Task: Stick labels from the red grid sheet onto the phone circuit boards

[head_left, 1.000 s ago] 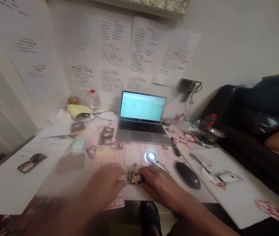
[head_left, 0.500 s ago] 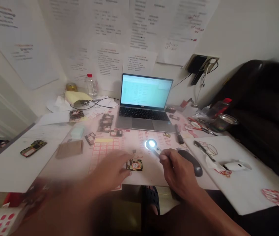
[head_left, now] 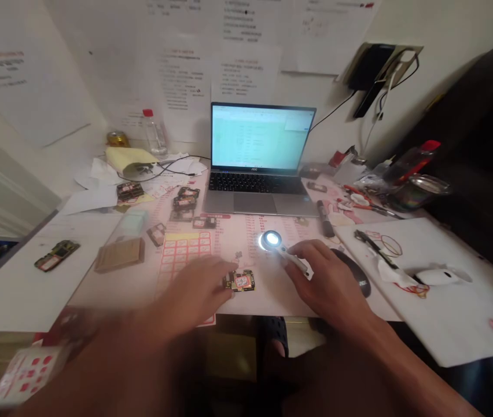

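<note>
My left hand [head_left: 197, 286] is at the left edge of a small phone circuit board [head_left: 243, 281], its thumb and fingers closed round that edge. The board has a white label with a red border and lies near the table's front edge. In my right hand [head_left: 322, 275] is a small lit magnifier [head_left: 271, 239], gripped by its pale handle between thumb and fingers. Its round head glows white, just above the table, to the right of and beyond the board. A black mouse [head_left: 354, 272] is partly hidden behind my right hand.
An open laptop [head_left: 255, 202] stands at the back. Several more boards [head_left: 184, 200] lie left of it. A label sheet [head_left: 183, 255], a brown block [head_left: 120, 255] and a marker [head_left: 325, 219] are on the table. A white board [head_left: 429, 313] with tools covers the right side.
The view has tilted and shifted a little. My right hand has changed its hold on the magnifier, so more of the handle shows. My left hand stays at the circuit board.
</note>
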Available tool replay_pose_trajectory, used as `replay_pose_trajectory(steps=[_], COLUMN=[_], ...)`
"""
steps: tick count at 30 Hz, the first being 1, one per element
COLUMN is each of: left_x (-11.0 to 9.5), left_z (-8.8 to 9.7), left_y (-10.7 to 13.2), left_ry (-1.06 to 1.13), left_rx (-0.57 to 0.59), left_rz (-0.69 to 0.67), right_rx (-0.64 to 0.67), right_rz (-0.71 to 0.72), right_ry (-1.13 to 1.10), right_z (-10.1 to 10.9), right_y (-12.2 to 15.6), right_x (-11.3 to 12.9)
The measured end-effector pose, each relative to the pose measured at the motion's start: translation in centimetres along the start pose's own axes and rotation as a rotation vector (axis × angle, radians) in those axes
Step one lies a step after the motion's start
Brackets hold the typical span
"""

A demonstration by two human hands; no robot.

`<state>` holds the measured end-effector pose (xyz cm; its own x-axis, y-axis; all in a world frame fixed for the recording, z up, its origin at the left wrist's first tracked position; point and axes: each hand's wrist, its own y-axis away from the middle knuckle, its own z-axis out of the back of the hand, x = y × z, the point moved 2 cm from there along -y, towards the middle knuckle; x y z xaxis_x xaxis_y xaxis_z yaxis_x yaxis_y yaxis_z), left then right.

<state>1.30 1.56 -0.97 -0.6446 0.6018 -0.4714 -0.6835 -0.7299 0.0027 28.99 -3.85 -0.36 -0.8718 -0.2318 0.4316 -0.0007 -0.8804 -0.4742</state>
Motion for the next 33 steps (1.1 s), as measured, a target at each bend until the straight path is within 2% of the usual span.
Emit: replay_pose_trajectory(steps=[3,9,13,22,26,33], left_x=[0.0,-0.3,-0.5,-0.7,-1.0,-1.6], left_z=[-0.1,-0.2,-0.1,0.1,0.3,1.0], left_y=[0.1,0.0,-0.1,-0.1,-0.3,-0.8], left_ry=[0.004,0.02,0.022,0.011,0.032,0.113], left_rx=[0.001,-0.016,-0.019,0.003,0.035,0.06], left_rz=[0.007,0.032,0.033,0.063,0.117,0.216], right_rx=[0.029,0.224,0.304,0.369,0.433,0.468], right_rz=[0.01,0.029,0.024,0.005,0.007,-0.038], right_ry=[-0.045,-0.168,-0.194,-0.186,-0.212,-0.193], right_z=[-0.2,-1.6,-2.6,-3.2,-4.1,-5.2], right_y=[0.2,0.5,0.4,0.5,0.7,0.1], right_x=[0.6,2.9,3.3,3.1,3.9,4.6])
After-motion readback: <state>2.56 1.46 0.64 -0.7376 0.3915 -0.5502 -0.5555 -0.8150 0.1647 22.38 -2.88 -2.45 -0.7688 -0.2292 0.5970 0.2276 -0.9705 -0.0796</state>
